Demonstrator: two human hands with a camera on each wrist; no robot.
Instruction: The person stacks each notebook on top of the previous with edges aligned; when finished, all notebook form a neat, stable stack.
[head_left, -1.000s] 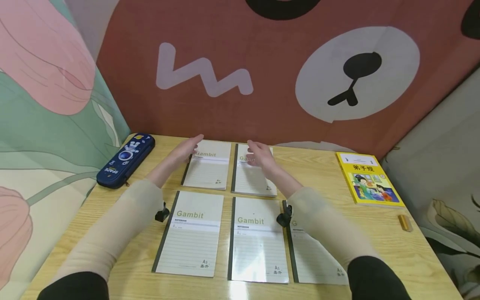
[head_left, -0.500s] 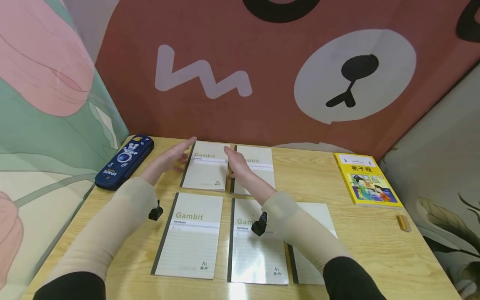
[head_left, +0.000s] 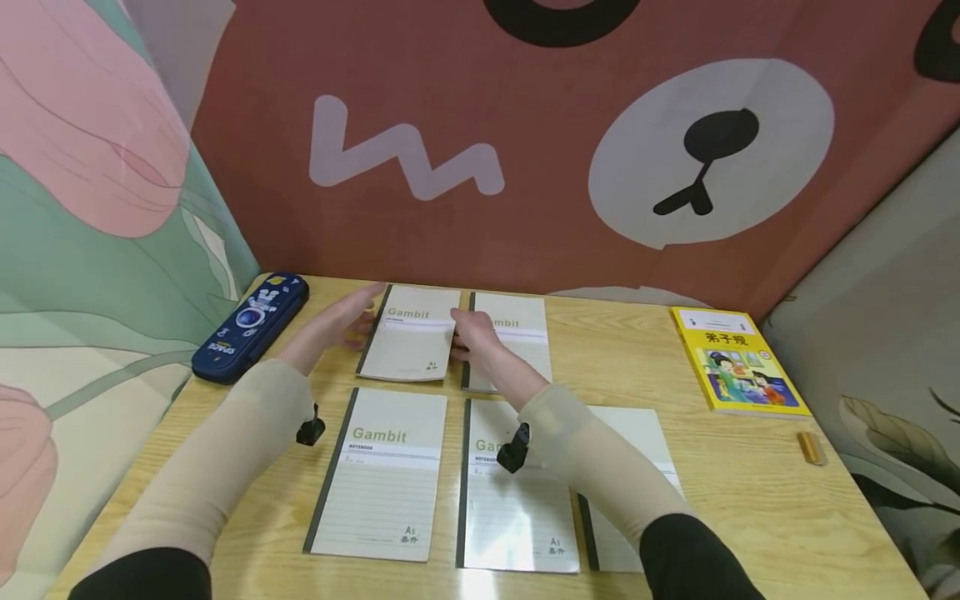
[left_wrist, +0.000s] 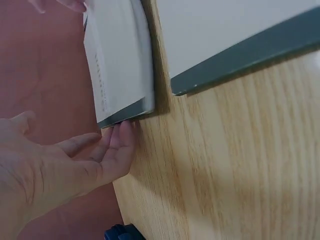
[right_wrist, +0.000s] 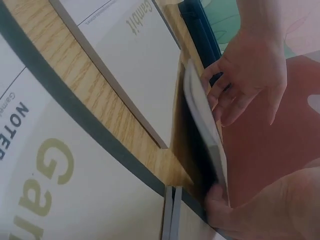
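In the head view, the back-left white Gambit notebook (head_left: pixel 411 348) has a dark spine and is slightly raised off the table. My right hand (head_left: pixel 477 340) pinches its right edge, thumb on top and fingers at the side. My left hand (head_left: pixel 337 323) is at the spine side. In the left wrist view, this hand's fingertips (left_wrist: pixel 122 132) touch the underside of the spine edge, while the thumb stays apart. The right wrist view shows the notebook (right_wrist: pixel 202 107) tilted up between both hands. Partly behind my right hand lies the back-right notebook (head_left: pixel 517 323).
Three more Gambit notebooks lie in the front row: left (head_left: pixel 378 487), middle (head_left: pixel 517 521) and right (head_left: pixel 626 433), the last partly under my right forearm. A blue pencil case (head_left: pixel 251 325) sits far left. At right are a yellow book (head_left: pixel 738 358) and a small brown block (head_left: pixel 811 447).
My right hand has moved left from over the back-right notebook to the right edge of the back-left one. That notebook has lifted slightly. My left hand has shifted left and down to its spine.
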